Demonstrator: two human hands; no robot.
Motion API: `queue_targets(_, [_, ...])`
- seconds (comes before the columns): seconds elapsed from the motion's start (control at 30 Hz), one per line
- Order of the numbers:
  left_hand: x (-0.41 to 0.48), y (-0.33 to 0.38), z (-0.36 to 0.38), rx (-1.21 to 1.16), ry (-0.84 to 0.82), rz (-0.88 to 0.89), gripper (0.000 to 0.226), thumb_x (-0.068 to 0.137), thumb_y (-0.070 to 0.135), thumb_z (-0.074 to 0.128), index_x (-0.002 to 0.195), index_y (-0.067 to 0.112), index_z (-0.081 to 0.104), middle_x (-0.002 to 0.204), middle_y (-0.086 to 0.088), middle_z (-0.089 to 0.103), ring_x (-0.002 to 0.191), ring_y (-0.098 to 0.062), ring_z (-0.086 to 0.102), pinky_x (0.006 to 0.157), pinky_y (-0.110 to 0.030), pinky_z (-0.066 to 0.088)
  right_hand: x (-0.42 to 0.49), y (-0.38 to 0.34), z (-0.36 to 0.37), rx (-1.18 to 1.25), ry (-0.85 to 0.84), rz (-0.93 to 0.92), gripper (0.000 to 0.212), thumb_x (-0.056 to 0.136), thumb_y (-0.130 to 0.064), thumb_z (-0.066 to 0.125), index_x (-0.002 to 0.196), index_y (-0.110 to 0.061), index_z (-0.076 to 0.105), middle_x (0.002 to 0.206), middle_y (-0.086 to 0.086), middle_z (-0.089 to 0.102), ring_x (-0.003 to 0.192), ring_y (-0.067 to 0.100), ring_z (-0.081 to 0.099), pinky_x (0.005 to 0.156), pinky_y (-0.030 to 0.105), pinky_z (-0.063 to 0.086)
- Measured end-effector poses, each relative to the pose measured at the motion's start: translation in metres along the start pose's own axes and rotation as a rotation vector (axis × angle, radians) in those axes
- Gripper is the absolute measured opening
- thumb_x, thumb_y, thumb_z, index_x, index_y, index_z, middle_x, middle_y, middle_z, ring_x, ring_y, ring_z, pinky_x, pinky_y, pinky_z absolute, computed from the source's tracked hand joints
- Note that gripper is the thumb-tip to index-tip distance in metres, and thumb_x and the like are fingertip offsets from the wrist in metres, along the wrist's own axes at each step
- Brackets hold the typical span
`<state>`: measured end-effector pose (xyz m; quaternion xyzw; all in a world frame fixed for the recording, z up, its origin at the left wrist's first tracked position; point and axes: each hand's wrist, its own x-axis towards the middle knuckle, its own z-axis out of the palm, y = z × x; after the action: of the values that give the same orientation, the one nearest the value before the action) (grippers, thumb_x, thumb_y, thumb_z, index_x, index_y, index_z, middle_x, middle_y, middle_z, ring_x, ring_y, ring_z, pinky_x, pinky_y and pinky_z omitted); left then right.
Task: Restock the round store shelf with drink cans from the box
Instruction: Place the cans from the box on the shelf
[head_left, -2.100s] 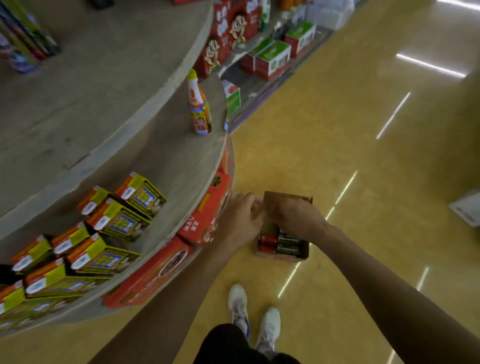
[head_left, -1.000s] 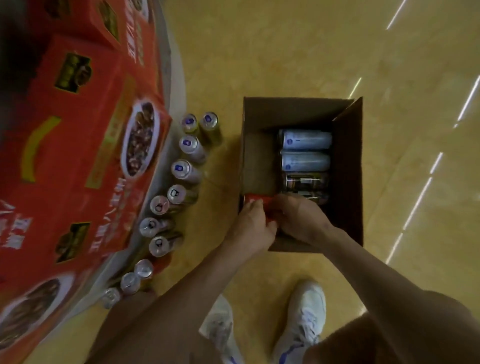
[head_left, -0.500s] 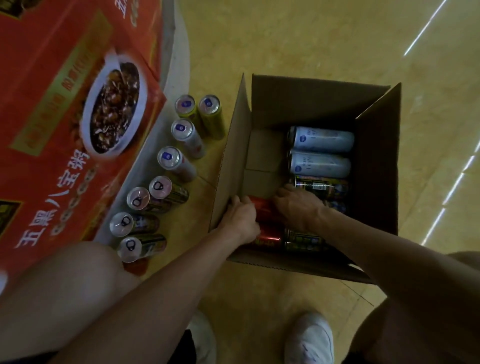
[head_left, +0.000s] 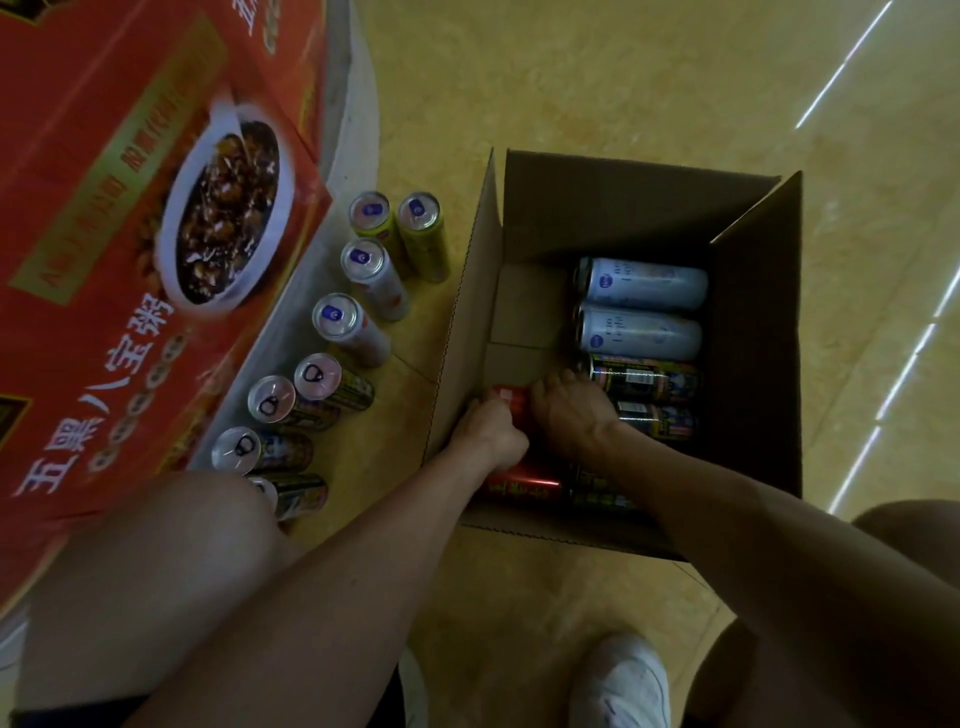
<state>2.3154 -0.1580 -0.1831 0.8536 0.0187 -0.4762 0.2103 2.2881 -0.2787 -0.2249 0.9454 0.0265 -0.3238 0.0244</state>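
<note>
An open cardboard box (head_left: 524, 218) stands on the floor with drink cans lying in it: two white cans (head_left: 644, 283), dark cans (head_left: 649, 379) and red cans. Both my hands are inside its near left corner. My left hand (head_left: 491, 428) and my right hand (head_left: 569, 410) grip the same red can (head_left: 511, 397) from either side. A second red can (head_left: 524, 486) lies below them. The round shelf's grey base (head_left: 343, 130) curves along the left, with a row of upright cans (head_left: 358, 265) on the floor at its foot.
Large red cartons (head_left: 130, 234) fill the shelf tier above the can row. My knee (head_left: 156, 545) sits at the lower left and a white shoe (head_left: 618, 680) at the bottom. Glossy yellow floor (head_left: 623, 78) stretches beyond the box.
I have crouched from standing down to the box. In the last half second both hands closed further round the red can; the view moved slightly nearer.
</note>
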Motion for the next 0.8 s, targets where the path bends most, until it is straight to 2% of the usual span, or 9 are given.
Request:
queue_targets(0.07, [-0.002,0.002,-0.002,-0.067,0.024,0.011,0.066,0.089,0.014,0.065,0.148,0.018,0.037,0.138,-0.011,0.05,0.122,-0.032,0.053,0.102,-0.045,0.048,-0.005,0.002,-0.007,0.015,0.035,0.005,0.056,0.092,-0.036,0.063,0.136,-0.007,0.043,0.134,0.017,0.051,0.123,0.031,0.049,0.104,0.041,0.043])
queue_targets(0.17, [-0.007,0.008,-0.007,-0.205,0.057,0.037,0.073,0.091,0.015,0.061,0.154,0.022,0.027,0.143,-0.008,0.044,0.127,-0.033,0.048,0.107,-0.05,0.044,-0.017,0.006,-0.023,0.002,0.119,0.011,0.063,0.087,-0.043,0.066,0.135,-0.008,0.044,0.13,0.015,0.052,0.118,0.03,0.049,0.104,0.04,0.042])
queue_targets(0.3, [-0.012,0.017,-0.011,-0.364,0.13,0.079,0.061,0.104,0.03,0.047,0.158,0.022,0.022,0.157,-0.007,0.037,0.14,-0.031,0.041,0.115,-0.043,0.037,-0.039,0.011,-0.048,0.011,0.247,0.02,0.065,0.084,-0.043,0.068,0.133,-0.008,0.043,0.127,0.014,0.049,0.116,0.03,0.05,0.104,0.04,0.041])
queue_targets(0.4, [-0.016,0.031,-0.018,-0.443,0.154,0.146,0.063,0.107,0.039,0.041,0.16,0.018,0.014,0.163,-0.003,0.028,0.147,-0.027,0.031,0.116,-0.037,0.028,-0.056,0.018,-0.062,0.111,0.317,0.065,0.059,0.085,-0.041,0.07,0.126,-0.009,0.043,0.123,0.014,0.049,0.108,0.03,0.058,0.09,0.037,0.047])
queue_targets(0.47, [-0.017,0.039,-0.024,-0.472,0.15,0.165,0.074,0.103,0.047,0.046,0.161,0.02,0.01,0.162,-0.002,0.031,0.145,-0.028,0.035,0.117,-0.039,0.029,-0.064,0.023,-0.066,0.173,0.376,0.09,0.056,0.086,-0.042,0.069,0.123,-0.01,0.042,0.12,0.012,0.048,0.101,0.029,0.061,0.074,0.036,0.046])
queue_targets(0.57, [-0.019,0.047,-0.034,-0.659,0.073,0.145,0.083,0.091,0.055,0.063,0.156,0.022,0.024,0.15,-0.008,0.045,0.121,-0.03,0.058,0.104,-0.048,0.051,-0.075,0.031,-0.07,0.256,0.451,0.099,0.057,0.086,-0.046,0.068,0.123,-0.012,0.041,0.116,0.009,0.046,0.096,0.027,0.062,0.062,0.032,0.04])
queue_targets(0.63, [-0.023,0.052,-0.041,-0.809,-0.021,0.14,0.077,0.091,0.045,0.07,0.151,0.018,0.031,0.144,-0.012,0.048,0.117,-0.032,0.06,0.091,-0.046,0.059,-0.083,0.037,-0.072,0.293,0.491,0.082,0.058,0.086,-0.046,0.068,0.125,-0.011,0.041,0.115,0.008,0.045,0.095,0.025,0.061,0.063,0.031,0.045])
queue_targets(0.7, [-0.025,0.056,-0.044,-0.826,-0.043,0.194,0.074,0.088,0.036,0.075,0.147,0.016,0.035,0.141,-0.011,0.049,0.12,-0.031,0.058,0.082,-0.038,0.061,-0.091,0.04,-0.071,0.345,0.529,0.061,0.06,0.087,-0.047,0.066,0.128,-0.011,0.041,0.116,0.009,0.047,0.098,0.025,0.06,0.069,0.033,0.053])
queue_targets(0.8, [-0.032,0.061,-0.048,-0.814,-0.014,0.256,0.068,0.085,0.028,0.08,0.14,0.017,0.041,0.134,-0.008,0.052,0.116,-0.026,0.057,0.086,-0.041,0.06,-0.099,0.041,-0.072,0.48,0.553,0.076,0.062,0.089,-0.048,0.067,0.13,-0.011,0.039,0.12,0.009,0.055,0.107,0.025,0.06,0.081,0.032,0.05])
